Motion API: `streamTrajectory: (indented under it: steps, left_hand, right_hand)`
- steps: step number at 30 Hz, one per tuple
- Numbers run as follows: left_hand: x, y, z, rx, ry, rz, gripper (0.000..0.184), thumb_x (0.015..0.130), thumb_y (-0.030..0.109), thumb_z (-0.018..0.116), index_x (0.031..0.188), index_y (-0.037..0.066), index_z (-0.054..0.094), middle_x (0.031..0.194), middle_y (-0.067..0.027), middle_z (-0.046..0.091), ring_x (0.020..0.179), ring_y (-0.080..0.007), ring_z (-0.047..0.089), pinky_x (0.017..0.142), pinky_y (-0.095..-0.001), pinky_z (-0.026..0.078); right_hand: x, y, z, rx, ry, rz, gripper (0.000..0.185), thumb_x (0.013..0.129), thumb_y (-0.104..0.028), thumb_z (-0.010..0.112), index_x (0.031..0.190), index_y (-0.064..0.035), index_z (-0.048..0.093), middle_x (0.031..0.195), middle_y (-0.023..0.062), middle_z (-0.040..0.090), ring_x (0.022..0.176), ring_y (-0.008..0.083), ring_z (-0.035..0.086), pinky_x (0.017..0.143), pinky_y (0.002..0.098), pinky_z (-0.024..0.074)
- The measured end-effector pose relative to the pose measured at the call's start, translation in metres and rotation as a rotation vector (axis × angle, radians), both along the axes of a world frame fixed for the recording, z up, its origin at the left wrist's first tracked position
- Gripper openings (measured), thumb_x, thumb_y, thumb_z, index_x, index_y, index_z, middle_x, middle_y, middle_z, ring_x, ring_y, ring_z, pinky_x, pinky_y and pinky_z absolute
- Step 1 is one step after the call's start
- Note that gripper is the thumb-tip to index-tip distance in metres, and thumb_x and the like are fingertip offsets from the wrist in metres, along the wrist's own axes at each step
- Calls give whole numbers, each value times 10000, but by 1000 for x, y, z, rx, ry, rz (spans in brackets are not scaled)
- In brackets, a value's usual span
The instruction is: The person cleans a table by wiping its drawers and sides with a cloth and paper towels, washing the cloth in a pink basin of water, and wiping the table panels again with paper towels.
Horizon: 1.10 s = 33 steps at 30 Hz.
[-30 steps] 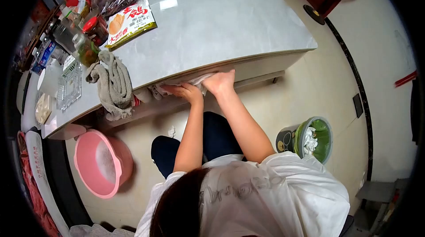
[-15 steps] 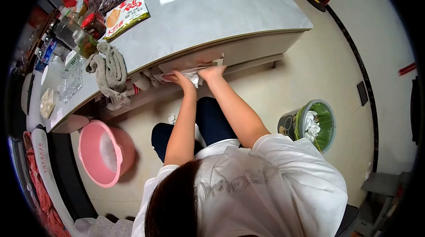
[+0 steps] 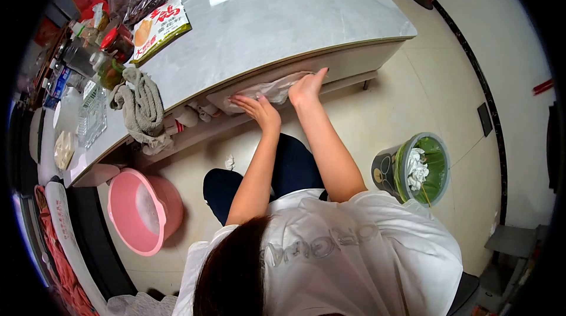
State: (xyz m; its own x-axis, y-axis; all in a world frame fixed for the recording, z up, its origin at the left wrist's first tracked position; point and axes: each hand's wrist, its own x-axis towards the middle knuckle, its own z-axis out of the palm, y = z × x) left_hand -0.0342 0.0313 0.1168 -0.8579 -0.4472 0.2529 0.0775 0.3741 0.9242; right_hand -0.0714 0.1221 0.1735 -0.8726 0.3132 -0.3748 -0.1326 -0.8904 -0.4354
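Observation:
A thin, wrinkled white sheet (image 3: 272,89) is spread along the front of the marble-topped table (image 3: 283,15), just under its edge. I cannot tell whether it is plastic, cloth or paper. My left hand (image 3: 262,114) is open at the sheet's lower left side, its fingers stretched toward the left and touching or very near it. My right hand (image 3: 306,89) is at the sheet's right end, fingers extended up and to the right against the table front. Part of the sheet is hidden behind this hand.
A grey towel (image 3: 140,106) hangs over the table edge near a snack packet (image 3: 160,28) and several jars. On the floor stand a pink basin (image 3: 167,198) at left and a lined trash bin (image 3: 386,171) at right. A crumpled white tissue (image 3: 229,162) lies near my knee.
Both hands have shifted right, the right one also slightly up. The white sheet, bunched between them before, is now spread wider along the table front.

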Motion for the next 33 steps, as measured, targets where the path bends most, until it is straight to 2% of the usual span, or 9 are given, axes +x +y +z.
streamTrajectory:
  steps: [5,9,15,19,20,23,24,28,33]
  left_hand:
    - [-24,13,-37,206,-186,265,708,878,312,277,1291,-82,-142,1368,-235,-190,1283,-334,-166,1042,-414,-69]
    - [-31,17,-52,177,-203,325,728,879,372,257,1295,-72,-144,1370,-229,-192,1285,-325,-163,1042,-408,-79]
    - [-15,-10,-60,140,-91,190,758,877,419,251,1290,-82,-140,1369,-225,-197,1289,-315,-158,1047,-395,-68]
    - [-25,-41,-73,395,10,153,784,870,506,246,1318,11,-166,1379,-172,-221,1292,-273,-162,1051,-370,-41]
    - [-34,-50,-88,451,103,183,751,874,535,215,1348,25,-65,1415,-149,-81,1310,-262,-29,1056,-362,36]
    - [-20,-84,-60,1070,75,-246,589,913,467,182,1356,82,135,1393,-86,173,1255,-241,218,1027,-344,192]
    - [-14,-84,-34,1089,35,-123,594,905,494,139,1323,83,229,1345,-71,289,1206,-237,314,1004,-344,239]
    - [-7,-102,-35,1154,-105,-222,578,909,479,146,1313,79,249,1328,-74,320,1191,-252,342,986,-354,276]
    - [-7,-83,-47,1007,-120,-247,592,913,471,170,1335,57,174,1353,-76,271,1226,-218,287,1005,-318,228]
  right_hand:
    - [-9,-11,-36,-50,33,-41,767,846,-599,179,1363,-46,56,1429,88,50,1307,231,62,1053,374,37]
    - [-8,-18,-92,-339,35,83,771,813,-636,132,1346,-81,177,1398,100,176,1276,280,165,1035,462,109]
    - [12,-47,-87,-572,65,199,767,794,-647,184,1338,-107,214,1365,118,241,1244,312,237,1015,500,164]
    - [10,-77,-90,-649,155,262,736,797,-631,231,1320,-114,254,1354,106,269,1231,311,260,1011,502,178]
    - [10,-87,-90,-598,243,278,709,803,-613,242,1310,-118,271,1354,94,271,1228,310,262,1013,504,178]
    - [13,-116,-87,-672,259,318,717,808,-624,197,1324,-130,251,1368,91,247,1244,307,242,1019,500,171]
    - [18,-123,-80,-781,154,306,742,804,-642,134,1343,-139,215,1388,91,208,1266,309,205,1021,509,157]
    - [23,-131,-65,-749,146,329,838,760,-689,39,1362,-116,143,1409,117,134,1290,308,147,1031,514,114]
    - [23,-88,-49,-795,-85,169,893,731,-727,64,1303,-71,264,1330,140,290,1252,277,235,1028,477,153]
